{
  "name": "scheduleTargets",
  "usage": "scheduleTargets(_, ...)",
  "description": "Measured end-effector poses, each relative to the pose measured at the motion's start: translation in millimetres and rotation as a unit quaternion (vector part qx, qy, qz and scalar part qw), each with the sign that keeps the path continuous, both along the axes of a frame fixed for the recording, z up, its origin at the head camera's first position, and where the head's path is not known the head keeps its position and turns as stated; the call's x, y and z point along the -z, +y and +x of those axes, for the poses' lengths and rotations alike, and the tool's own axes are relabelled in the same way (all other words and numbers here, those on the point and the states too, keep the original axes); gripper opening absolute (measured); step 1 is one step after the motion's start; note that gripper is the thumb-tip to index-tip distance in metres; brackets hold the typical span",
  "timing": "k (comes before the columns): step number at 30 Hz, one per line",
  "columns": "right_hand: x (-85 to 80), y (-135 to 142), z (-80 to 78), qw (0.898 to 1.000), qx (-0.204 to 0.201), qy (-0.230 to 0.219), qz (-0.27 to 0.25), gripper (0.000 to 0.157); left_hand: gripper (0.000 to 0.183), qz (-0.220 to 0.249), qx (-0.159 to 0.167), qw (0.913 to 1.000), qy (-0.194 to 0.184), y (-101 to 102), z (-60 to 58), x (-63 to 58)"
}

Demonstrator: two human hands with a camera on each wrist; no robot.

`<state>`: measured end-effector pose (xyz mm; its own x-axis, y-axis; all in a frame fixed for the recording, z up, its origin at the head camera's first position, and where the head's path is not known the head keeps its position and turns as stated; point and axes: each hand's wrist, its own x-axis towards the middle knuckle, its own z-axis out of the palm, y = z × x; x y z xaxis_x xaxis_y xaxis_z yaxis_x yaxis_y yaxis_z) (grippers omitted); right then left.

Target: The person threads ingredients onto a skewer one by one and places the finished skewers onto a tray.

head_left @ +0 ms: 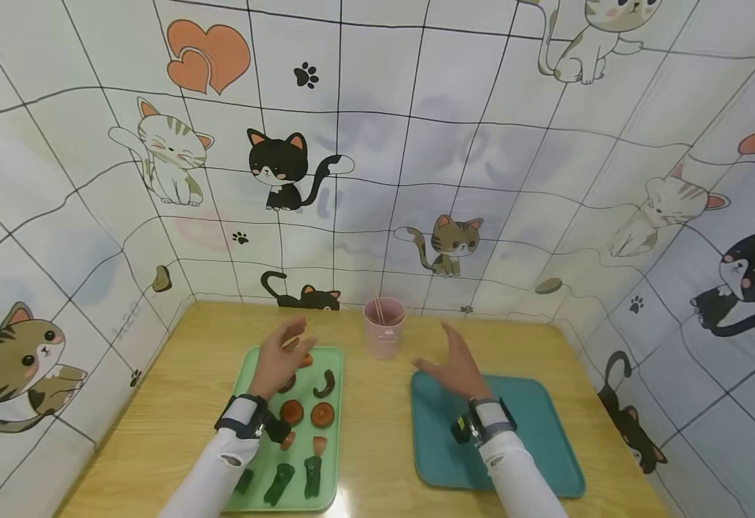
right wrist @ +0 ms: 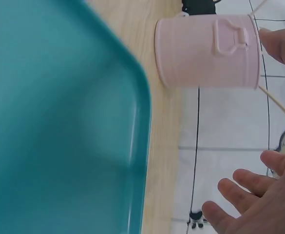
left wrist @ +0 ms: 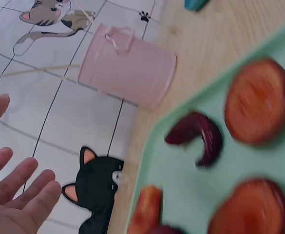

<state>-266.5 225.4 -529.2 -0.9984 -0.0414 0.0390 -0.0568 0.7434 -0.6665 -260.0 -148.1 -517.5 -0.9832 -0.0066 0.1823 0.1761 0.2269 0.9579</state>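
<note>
My left hand (head_left: 281,360) hovers over the far part of a green tray (head_left: 333,360), fingers spread and nothing held. On that tray lie round reddish-brown slices (head_left: 322,414), a dark curved piece (head_left: 325,383), orange pieces (left wrist: 147,207) and dark green pieces (head_left: 279,483) toward the near end. My right hand (head_left: 453,365), also holding nothing, is above the far left corner of a blue-green tray (head_left: 532,432), whose visible surface is bare. Between and beyond the hands stands a pink bucket (head_left: 382,338) with thin wooden sticks (head_left: 379,311) poking out of it.
Both trays and the bucket stand on a light wooden table (head_left: 371,446). Cat-patterned white sheeting (head_left: 364,180) rises behind the table and along its left and right sides.
</note>
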Motion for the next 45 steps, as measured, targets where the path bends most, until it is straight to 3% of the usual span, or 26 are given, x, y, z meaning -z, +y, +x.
scheduleTargets(6, 4.3, -40, -25.1, 0.999, 0.000, 0.007, -0.031, 0.107, 0.047, 0.052, 0.001, 0.9985, 0.013, 13, -12.1, -15.4)
scheduleTargets(14, 7.8, -58, -43.6, 0.998, -0.001, -0.013, -0.066, 0.115, 0.041, 0.059, 0.011, 0.9981, 0.014, 44, -32.8, -22.3)
scheduleTargets(18, 9.6, -69, -52.5, 0.996, 0.007, -0.012, -0.088, 0.114, 0.040, 0.083, 0.016, 0.9960, 0.027, 55, -41.4, -22.3)
scheduleTargets(23, 12.4, -85, -60.1, 0.994, 0.013, 0.009, -0.110, 0.103, 0.030, 0.107, -0.013, 0.9931, 0.047, 65, -51.1, -16.5)
scheduleTargets(33, 20.9, -95, -58.6, 0.986, 0.045, 0.029, -0.156, 0.091, 0.014, 0.128, -0.053, 0.9884, 0.062, 77, -53.7, -20.6)
scheduleTargets(45, 29.1, -96, -61.6, 0.984, 0.037, 0.024, -0.171, 0.088, 0.016, 0.183, -0.044, 0.9790, 0.077, 77, -49.9, -22.6)
